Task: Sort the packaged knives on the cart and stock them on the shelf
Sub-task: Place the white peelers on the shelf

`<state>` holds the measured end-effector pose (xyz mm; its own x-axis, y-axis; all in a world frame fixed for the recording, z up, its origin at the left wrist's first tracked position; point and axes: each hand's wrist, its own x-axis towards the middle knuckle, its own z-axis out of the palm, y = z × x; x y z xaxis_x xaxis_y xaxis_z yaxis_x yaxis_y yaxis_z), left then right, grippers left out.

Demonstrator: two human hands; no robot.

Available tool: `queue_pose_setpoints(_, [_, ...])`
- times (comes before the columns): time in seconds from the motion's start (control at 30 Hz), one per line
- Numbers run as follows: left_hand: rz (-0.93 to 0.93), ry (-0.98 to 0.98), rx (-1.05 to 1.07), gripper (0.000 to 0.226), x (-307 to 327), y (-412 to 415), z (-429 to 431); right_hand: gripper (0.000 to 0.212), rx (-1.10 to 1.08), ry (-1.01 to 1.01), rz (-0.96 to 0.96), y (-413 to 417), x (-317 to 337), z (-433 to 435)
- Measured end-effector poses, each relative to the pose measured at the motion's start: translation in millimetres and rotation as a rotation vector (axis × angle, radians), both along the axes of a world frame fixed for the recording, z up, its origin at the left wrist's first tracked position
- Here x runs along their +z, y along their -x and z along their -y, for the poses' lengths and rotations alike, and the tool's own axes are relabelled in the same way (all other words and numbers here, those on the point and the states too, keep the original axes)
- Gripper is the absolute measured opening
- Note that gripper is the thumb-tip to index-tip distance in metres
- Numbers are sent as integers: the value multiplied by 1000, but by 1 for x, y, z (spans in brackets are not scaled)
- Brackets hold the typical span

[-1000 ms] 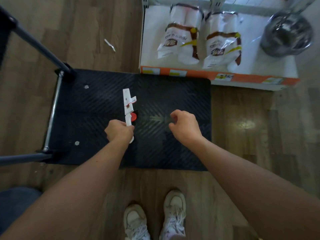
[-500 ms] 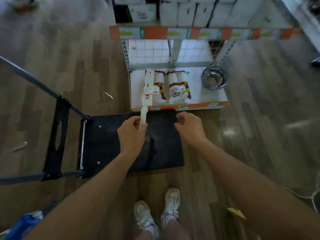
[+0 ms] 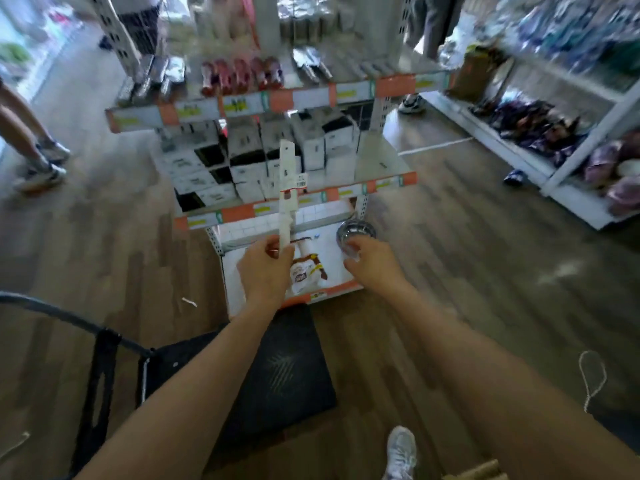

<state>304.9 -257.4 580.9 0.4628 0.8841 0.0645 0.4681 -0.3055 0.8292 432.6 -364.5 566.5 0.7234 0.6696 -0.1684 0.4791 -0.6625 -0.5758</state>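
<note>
while a sec ago low over the cart [image 3: 294, 375], now holds packaged knife [image 3: 288, 188] upright before the shelf [image 3: 384, 183], l hand [image 3: 265, 268] wrapped round its handle end. leaves r hand [image 3: 372, 263] loosely curled, empty, nr steel bowl [image 3: 356, 230]. means pick done; shelving next, prob.

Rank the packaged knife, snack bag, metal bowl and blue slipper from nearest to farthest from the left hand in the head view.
1. packaged knife: gripped in the fingers of the left hand.
2. snack bag: on the bottom shelf, just right of the hand.
3. metal bowl: same shelf, farther right.
4. blue slipper: on the floor, far right.
</note>
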Motion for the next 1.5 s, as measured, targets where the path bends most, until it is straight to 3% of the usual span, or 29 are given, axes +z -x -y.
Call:
queue_pose_setpoints(0.23, [127, -66, 55, 32, 51, -133, 36, 38, 36, -36, 143, -135, 57, 32])
queue_pose_setpoints(0.5, [113, -75, 64, 31, 88, -243, 57, 41, 70, -72, 220, -249, 103, 53])
queue_pose_setpoints(1.1, [80, -48, 63, 24, 108, -479, -58, 36, 95, -97, 222, -459, 130, -69])
queue_pose_setpoints(1.5, [-73, 49, 165, 16, 103, -560, -78, 37, 199, -62, 142, -536, 121, -125])
